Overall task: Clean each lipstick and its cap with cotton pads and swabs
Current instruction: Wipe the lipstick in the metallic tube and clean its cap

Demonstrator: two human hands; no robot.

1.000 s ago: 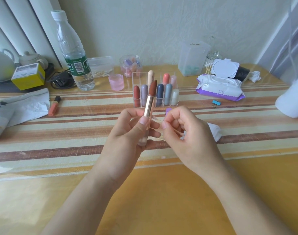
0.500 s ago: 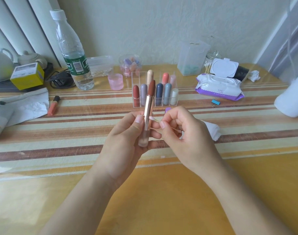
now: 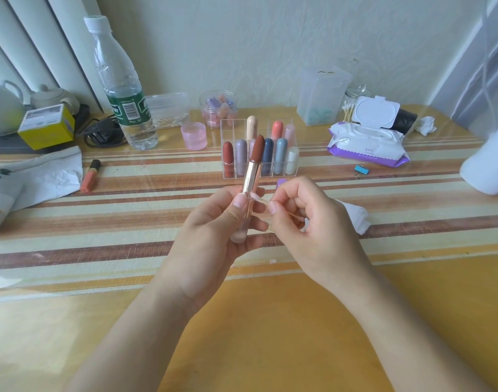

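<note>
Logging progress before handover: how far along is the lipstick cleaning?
Done: unclear; capped lipsticks stand in the clear organizer, cleaned or not unknown. In hand: left hand holds the uncapped brown lipstick upright; right hand pinches a cotton swab against its gold tube. Left: probably the purple cap on the table.

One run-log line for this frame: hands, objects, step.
left hand: grips uncapped brown lipstick upright | right hand: pinches cotton swab, tip by its tube, blurred | step: swabbing tube
</note>
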